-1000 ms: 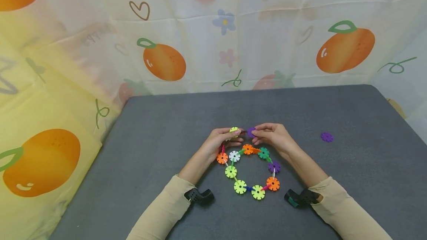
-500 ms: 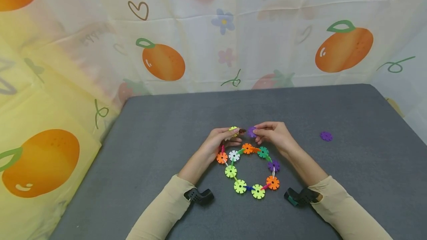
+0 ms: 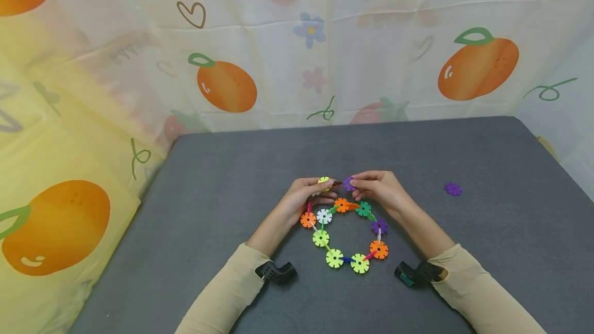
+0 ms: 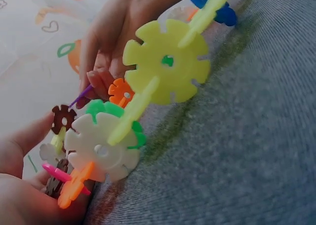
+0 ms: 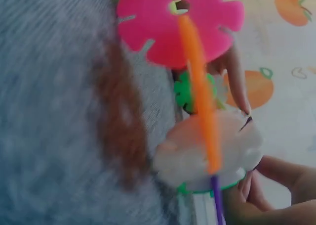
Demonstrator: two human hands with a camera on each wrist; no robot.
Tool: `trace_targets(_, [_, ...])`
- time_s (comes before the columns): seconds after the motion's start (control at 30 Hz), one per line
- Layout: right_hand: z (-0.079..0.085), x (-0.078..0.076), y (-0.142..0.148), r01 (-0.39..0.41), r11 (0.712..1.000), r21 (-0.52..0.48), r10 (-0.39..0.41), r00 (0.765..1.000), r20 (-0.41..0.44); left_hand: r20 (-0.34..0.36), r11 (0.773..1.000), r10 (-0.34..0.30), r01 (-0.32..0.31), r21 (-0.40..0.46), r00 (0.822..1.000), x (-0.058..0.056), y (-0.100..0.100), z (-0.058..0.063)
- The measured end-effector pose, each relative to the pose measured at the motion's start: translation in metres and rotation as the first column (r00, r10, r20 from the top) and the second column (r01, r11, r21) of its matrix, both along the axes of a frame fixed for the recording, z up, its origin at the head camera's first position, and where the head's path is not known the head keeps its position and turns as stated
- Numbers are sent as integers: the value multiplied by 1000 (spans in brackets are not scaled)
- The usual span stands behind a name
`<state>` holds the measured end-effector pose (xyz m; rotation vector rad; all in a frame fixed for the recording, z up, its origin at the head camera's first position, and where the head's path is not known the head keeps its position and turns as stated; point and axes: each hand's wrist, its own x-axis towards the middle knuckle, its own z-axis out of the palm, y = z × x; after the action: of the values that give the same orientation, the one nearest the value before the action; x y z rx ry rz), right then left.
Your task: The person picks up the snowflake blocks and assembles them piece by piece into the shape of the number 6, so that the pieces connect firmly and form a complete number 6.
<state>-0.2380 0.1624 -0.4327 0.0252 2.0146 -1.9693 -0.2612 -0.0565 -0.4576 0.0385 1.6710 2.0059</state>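
Observation:
Snowflake-shaped plastic discs, slotted edge to edge, form a ring-like chain [image 3: 334,259] in the head view. My left hand [image 3: 303,196] pinches the chain's upper left end at a yellow disc [image 3: 324,184]; a brown disc [image 4: 63,118] juts out from there. Between thumb and fingers, my right hand [image 3: 381,187] holds a purple disc [image 3: 348,184], edge toward the brown one. In the left wrist view that purple disc [image 4: 81,95] meets or nearly meets the brown disc's edge; whether it is slotted in I cannot tell. Pink [image 5: 180,27] and white discs [image 5: 207,141] fill the right wrist view.
A loose purple disc [image 3: 452,189] lies on the grey table [image 3: 232,169], right of my right hand. A printed cloth [image 3: 278,66] hangs behind the table, and a yellow patterned cloth [image 3: 55,159] borders its left side.
My right hand first drew slightly away, then brought the purple disc back toward the brown one. The chain's right side has shifted a little up and left. My left hand stays nearly still.

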Motion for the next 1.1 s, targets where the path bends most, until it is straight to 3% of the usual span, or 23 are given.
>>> trace_targets(0.43, [-4,3,-9,32,998,56,-26,994,-108,-77,997,-3,-2,-72,997,4,1,-1])
trace_targets(0.53, [-5,3,-8,39,998,57,-32,993,-111,-101,996,-34,26,-84,994,4,2,0])
trace_targets(0.63, [-3,2,-5,15,996,85,-2,989,-147,-165,989,-84,62,-135,983,3,-1,1])
trace_targets(0.7, [-1,2,-2,-3,990,138,28,984,-177,-256,973,-106,48,-224,961,2,-4,3])
trace_targets(0.77, [1,1,2,-25,970,241,77,975,-210,-345,946,-114,-4,-323,932,2,-8,5])
trace_targets(0.87, [2,1,8,-75,905,419,184,956,-226,-427,903,-117,-83,-421,897,0,-12,7])
trace_targets(0.97, [2,1,14,-154,838,523,303,929,-211,-434,893,-108,-105,-437,894,-2,-15,5])
trace_targets(1.1, [3,2,19,-257,801,540,412,892,-186,-456,885,-52,-170,-433,889,-2,-13,4])
